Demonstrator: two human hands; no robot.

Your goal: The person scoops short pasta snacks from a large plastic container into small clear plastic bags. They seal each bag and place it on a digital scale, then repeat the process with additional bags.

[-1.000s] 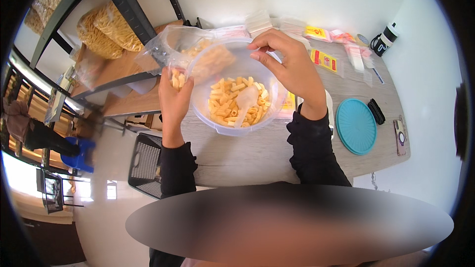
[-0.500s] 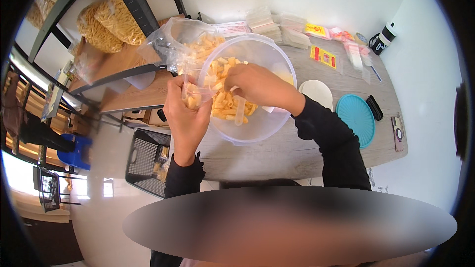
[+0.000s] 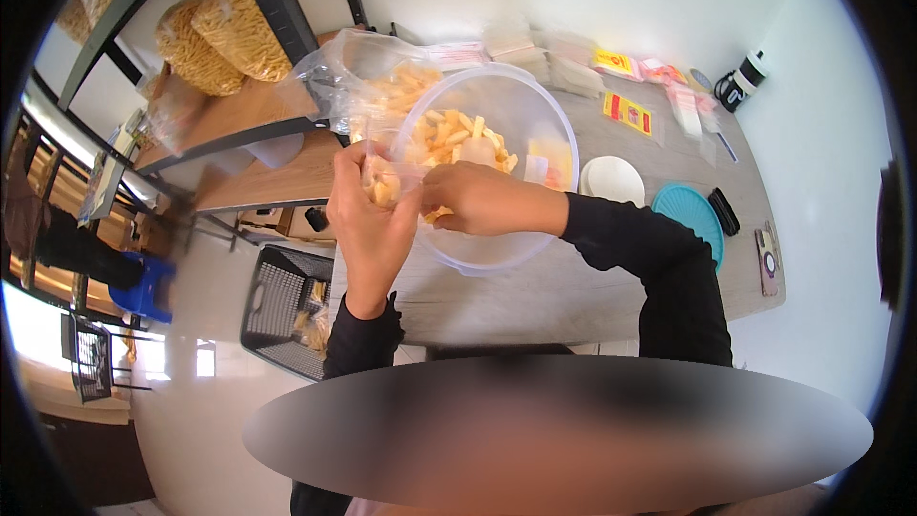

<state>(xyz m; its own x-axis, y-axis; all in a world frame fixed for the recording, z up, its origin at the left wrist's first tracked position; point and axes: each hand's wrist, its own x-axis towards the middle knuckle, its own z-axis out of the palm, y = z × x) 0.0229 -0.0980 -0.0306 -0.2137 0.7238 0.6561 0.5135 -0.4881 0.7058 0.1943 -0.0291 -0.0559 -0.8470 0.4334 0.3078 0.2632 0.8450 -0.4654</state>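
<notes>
My left hand (image 3: 371, 215) grips a small clear plastic bag (image 3: 409, 172) with some pale yellow snack pieces (image 3: 384, 189) inside. Close beside the bag's mouth, my right hand (image 3: 482, 199) has its fingers curled together, and a yellow snack piece (image 3: 438, 215) shows under them. Both hands are over the left and near side of a round translucent tub (image 3: 573, 148). Tube-like yellow snacks (image 3: 444, 134) are heaped in the tub, partly hidden by my right hand. A card with yellow and red print (image 3: 549, 167) is by the tub's right wall.
Behind the tub's left side lies a large clear bag of snacks (image 3: 401, 86). A white round lid (image 3: 613, 182), a turquoise lid (image 3: 690, 220), a phone (image 3: 767, 258), plastic packets (image 3: 573, 75) and a bottle (image 3: 740, 81) share the table. A black crate (image 3: 287, 311) stands on the floor at left.
My right hand has come out of the snack heap, moving down and left to the small bag. My left hand still holds that bag. The view has shifted slightly.
</notes>
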